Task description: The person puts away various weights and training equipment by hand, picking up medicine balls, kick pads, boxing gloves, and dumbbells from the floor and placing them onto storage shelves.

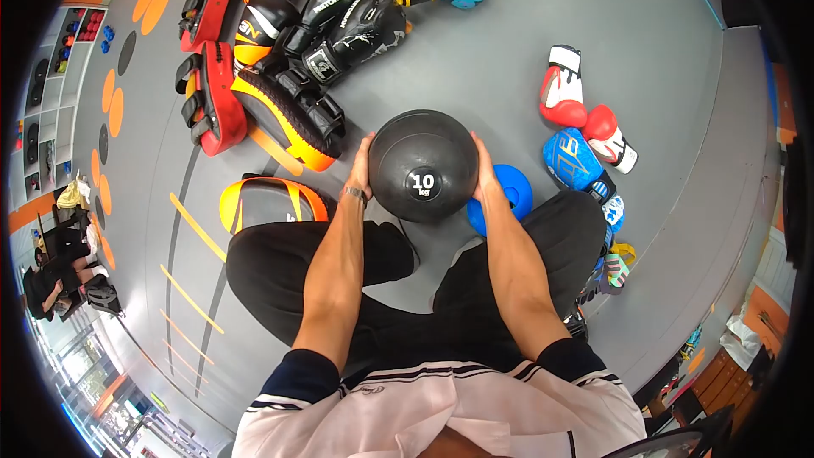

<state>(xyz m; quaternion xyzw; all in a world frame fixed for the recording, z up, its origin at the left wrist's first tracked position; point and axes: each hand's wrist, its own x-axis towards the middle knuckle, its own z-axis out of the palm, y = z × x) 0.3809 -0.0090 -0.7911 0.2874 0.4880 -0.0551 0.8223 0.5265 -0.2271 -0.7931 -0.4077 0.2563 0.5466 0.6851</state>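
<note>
Between my two hands is a black medicine ball [424, 148] marked 10 kg, in front of my crossed legs. My left hand [360, 168] presses its left side, a watch on that wrist. Against the opposite side lies my right hand [485, 168], fingers along the curve. A blue ball [514, 191] sits by my right wrist, partly hidden by the forearm. Near my left knee lies an orange and black strike pad [271, 201]. The fingertips of both hands are partly hidden behind the black ball.
Red kick pads [222, 102], another orange-edged pad [284, 123] and black boxing gloves [354, 38] lie front left. On the right are red and white gloves [564, 89] and a blue glove [577, 161]. Shelves [55, 110] stand far left, with a person [51, 284] nearby.
</note>
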